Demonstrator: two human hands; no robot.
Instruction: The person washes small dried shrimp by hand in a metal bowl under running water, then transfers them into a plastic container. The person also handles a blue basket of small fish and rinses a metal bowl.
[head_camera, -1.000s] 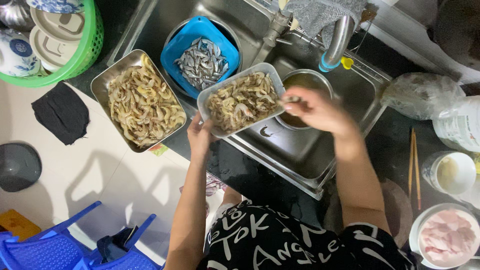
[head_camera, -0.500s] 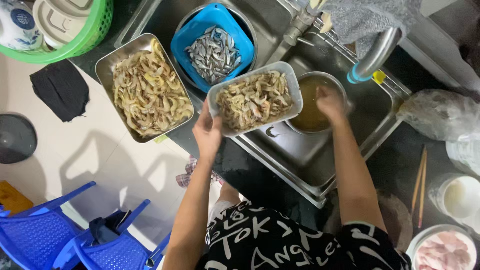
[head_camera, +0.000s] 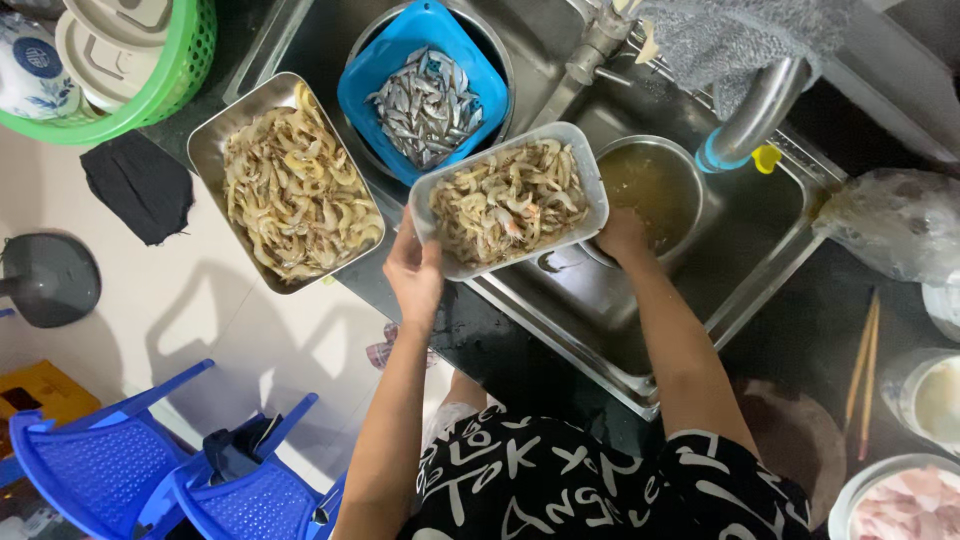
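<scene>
Left hand (head_camera: 415, 272) is clenched on the near left corner of the shallow rectangular metal tray of raw shrimp (head_camera: 508, 198), held over the steel sink (head_camera: 640, 330). Right hand (head_camera: 622, 238) grasps its right edge, beside the round metal bowl of brown liquid (head_camera: 655, 180). A larger metal shrimp tray (head_camera: 285, 185) lies left.

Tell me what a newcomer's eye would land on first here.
First, the metal tray of shrimp held over the sink by both hands: the left hand at its near-left corner, the right hand at its near-right edge. Next, the bright blue basket of small silvery fish just behind it, and a second tray of shrimp on the counter to the left.
</scene>
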